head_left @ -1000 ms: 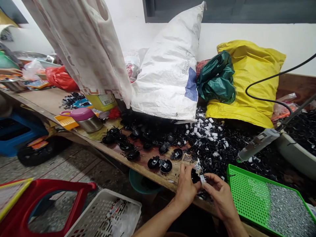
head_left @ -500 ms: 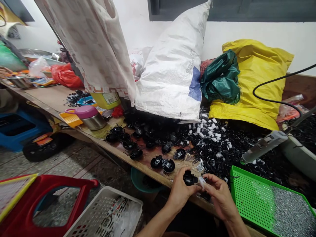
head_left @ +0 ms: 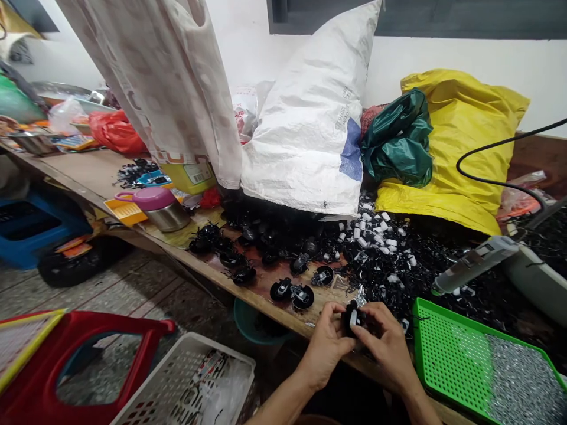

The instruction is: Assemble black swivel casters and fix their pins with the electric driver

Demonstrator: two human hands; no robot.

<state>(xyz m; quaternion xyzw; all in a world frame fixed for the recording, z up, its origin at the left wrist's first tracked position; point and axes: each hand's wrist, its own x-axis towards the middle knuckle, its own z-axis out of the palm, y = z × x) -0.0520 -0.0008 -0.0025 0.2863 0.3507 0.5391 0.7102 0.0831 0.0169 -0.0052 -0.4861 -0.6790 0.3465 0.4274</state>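
Over the table's front edge my left hand (head_left: 322, 348) is closed round a black rounded plastic part (head_left: 348, 326). A small white plastic piece (head_left: 354, 317) lies against that part, pinched by the fingers of my right hand (head_left: 386, 337). Whether the two pieces are joined I cannot tell. Just beyond my fingers are small shiny metal bits (head_left: 360, 294). To the left on the wood sit several round black parts (head_left: 303, 296) with grey fittings in them. Loose white pieces (head_left: 362, 242) are heaped on black ones behind my right hand.
A green perforated tray (head_left: 454, 360) holds small metal pieces at right. Above it slants a grey cylindrical tool (head_left: 478, 264) near a black cord. White (head_left: 310, 130) and yellow (head_left: 469, 147) sacks stand behind. A steel cup (head_left: 167, 217) is left; a white basket (head_left: 148, 398) is below.
My right hand has moved left, bringing the white piece from beside the black part up against it. The black part now appears turned, and my hands are closer together.
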